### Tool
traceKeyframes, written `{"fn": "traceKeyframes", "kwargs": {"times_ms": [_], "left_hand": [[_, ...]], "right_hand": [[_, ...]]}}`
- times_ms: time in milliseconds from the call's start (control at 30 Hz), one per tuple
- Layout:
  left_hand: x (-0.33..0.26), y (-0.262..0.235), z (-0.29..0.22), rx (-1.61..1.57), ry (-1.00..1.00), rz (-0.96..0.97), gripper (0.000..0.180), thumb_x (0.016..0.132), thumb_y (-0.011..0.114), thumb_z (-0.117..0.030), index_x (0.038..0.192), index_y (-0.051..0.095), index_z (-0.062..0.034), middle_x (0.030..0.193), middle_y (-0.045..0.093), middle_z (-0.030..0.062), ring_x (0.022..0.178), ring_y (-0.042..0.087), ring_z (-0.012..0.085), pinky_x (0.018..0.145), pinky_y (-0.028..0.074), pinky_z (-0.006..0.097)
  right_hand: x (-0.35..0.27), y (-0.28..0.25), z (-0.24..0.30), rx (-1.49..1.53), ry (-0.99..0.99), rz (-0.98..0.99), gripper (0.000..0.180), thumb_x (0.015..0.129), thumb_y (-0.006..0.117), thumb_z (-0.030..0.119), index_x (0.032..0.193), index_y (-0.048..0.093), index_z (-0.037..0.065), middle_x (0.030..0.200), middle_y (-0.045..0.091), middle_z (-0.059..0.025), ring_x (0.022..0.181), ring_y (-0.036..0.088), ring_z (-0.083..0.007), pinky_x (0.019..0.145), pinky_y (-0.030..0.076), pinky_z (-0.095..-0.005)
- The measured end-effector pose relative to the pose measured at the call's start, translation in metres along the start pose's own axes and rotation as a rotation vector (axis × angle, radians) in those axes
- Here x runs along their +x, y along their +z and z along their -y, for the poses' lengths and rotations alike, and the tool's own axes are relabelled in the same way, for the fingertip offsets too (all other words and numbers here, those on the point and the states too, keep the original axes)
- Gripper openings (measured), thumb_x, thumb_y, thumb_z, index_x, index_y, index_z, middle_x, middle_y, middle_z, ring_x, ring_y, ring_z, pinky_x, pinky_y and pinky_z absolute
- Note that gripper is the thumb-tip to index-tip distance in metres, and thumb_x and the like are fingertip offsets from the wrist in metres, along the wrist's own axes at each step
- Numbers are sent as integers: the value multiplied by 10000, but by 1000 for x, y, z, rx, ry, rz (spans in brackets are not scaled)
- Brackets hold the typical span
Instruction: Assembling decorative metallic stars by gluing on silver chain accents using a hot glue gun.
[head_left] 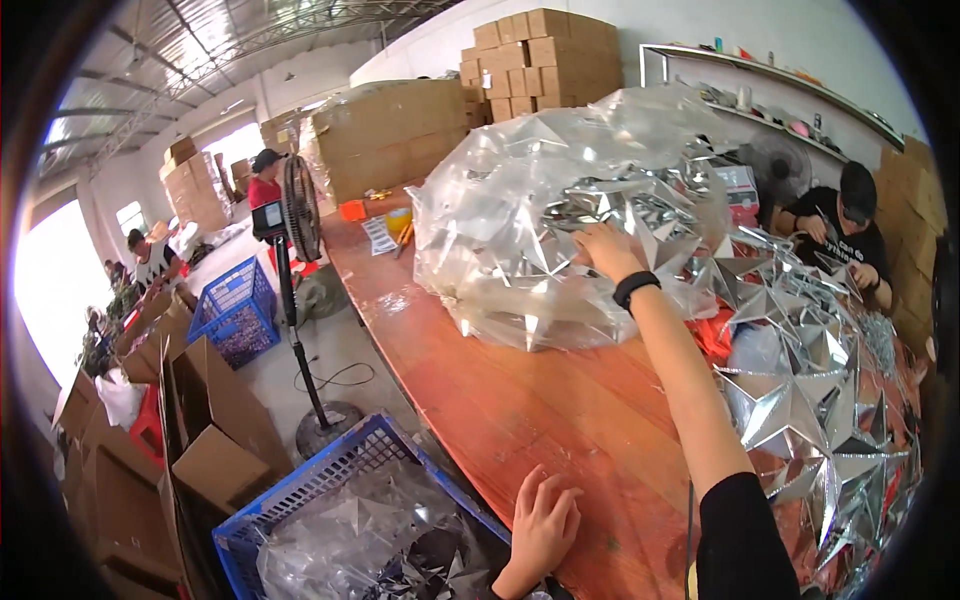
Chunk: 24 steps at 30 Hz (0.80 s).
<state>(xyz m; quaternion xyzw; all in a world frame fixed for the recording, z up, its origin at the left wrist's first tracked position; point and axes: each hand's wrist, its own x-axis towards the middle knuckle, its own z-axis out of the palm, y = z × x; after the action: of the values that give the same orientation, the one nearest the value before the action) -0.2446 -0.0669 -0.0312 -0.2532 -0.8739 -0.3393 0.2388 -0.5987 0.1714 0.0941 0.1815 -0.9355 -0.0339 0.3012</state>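
A large clear plastic bag (480,230) full of silver star decorations (660,215) lies across the table. My right hand (608,250) reaches into the bag's opening, its partly visible fingers apart and touching the shiny stars; no star is plainly gripped. A black band circles that wrist. My left hand (545,525) rests on the near left edge of the table, fingers spread and holding nothing. Beside it stands a blue plastic crate (375,435) with clear bags and dark and silver pieces inside. A heap of assembled silver stars (790,410) covers the table's right side.
The reddish wooden table (500,400) holds scissors (404,236) and a yellow tape roll (398,217) farther back. A pedestal fan (300,215) and open cardboard boxes (225,430) stand left. A co-worker (845,225) handles a star at the right; others are farther off.
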Motion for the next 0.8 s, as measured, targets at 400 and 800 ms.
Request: {"fn": "traceKeyframes", "kwargs": {"times_ms": [400, 800], "left_hand": [[-2, -1, 4, -23, 0, -45, 178, 755, 618, -65, 930, 614, -103, 1085, 534, 90, 1169, 427, 372, 950, 405, 431], [-4, -2, 11, -35, 88, -62, 138, 763, 587, -51, 898, 611, -63, 1072, 537, 104, 1152, 417, 381, 966, 362, 471]], "right_hand": [[-14, -88, -16, -486, -104, -133, 223, 719, 625, 139, 939, 593, 120, 902, 585, -63, 916, 596, -216, 753, 469, -340], [-126, -254, -24, -641, 7, -239, 309, 808, 629, 246, 1019, 461, 96, 801, 597, -47, 787, 596, -199, 764, 408, -339]]}}
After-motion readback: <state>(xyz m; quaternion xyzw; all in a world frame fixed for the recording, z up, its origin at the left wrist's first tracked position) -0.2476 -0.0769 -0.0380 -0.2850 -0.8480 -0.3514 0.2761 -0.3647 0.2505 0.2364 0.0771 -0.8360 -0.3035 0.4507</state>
